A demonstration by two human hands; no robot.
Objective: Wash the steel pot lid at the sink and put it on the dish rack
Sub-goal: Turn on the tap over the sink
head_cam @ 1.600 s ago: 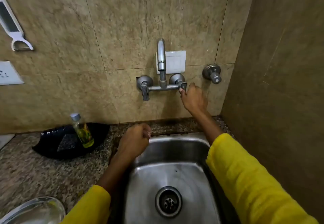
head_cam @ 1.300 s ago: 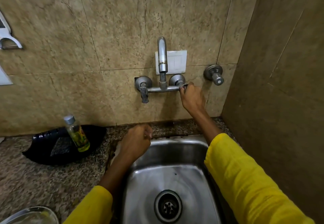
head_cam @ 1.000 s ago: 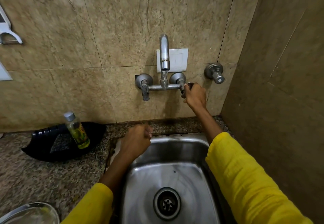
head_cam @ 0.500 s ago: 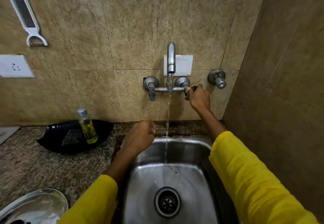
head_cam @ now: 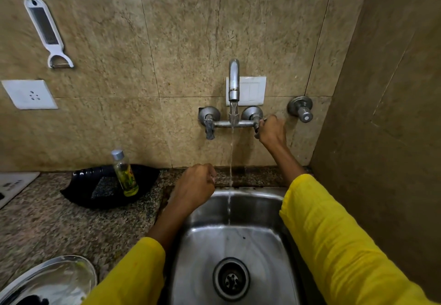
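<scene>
Right hand point(head_cam: 272, 131) at 1 o'clock, grip wrapped around the right tap handle point(head_cam: 257, 123), which it mostly hides. Thin water stream point(head_cam: 230, 161) falls from the spout point(head_cam: 233, 78) into the steel sink point(head_cam: 229, 245). Left hand point(head_cam: 195, 185) at centre, grip curled into a loose fist above the sink's back-left rim; whether it holds anything cannot be told. Pot lid point(head_cam: 50, 278) lies on the tabletop point(head_cam: 47, 228) at 7 o'clock, cut off by the frame edge, a dark blurred shape on it. Oil bottle point(head_cam: 124, 173) stands in a black tray point(head_cam: 105, 192) at 9 o'clock.
</scene>
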